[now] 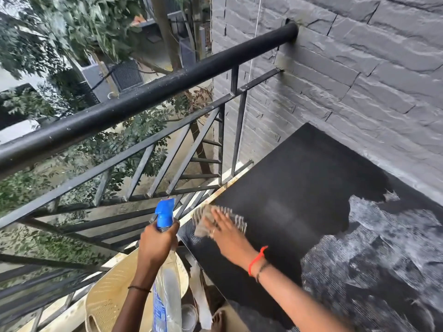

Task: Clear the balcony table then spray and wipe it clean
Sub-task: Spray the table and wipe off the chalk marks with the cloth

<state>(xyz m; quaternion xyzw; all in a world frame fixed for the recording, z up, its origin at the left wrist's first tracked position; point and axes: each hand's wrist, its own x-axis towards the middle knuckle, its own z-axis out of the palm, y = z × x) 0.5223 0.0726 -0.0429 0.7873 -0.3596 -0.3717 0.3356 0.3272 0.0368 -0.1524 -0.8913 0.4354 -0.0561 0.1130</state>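
Observation:
The black balcony table [304, 188] fills the right side, against the stone wall. Its near right part is streaked with white residue [388, 248]; the left part is dark. My right hand [226, 230] lies flat on a striped cloth [203, 219], pressing it on the table's left edge. My left hand [158, 243] grips the neck of a clear spray bottle [166, 283] with a blue trigger head [165, 212], held upright just off the table's left side.
A black metal railing [134, 104] runs along the left, close to the table's far edge. A beige plastic chair [112, 298] stands below my left arm. A small white container [189, 315] sits low beside the table. The grey stone wall [359, 80] closes the right.

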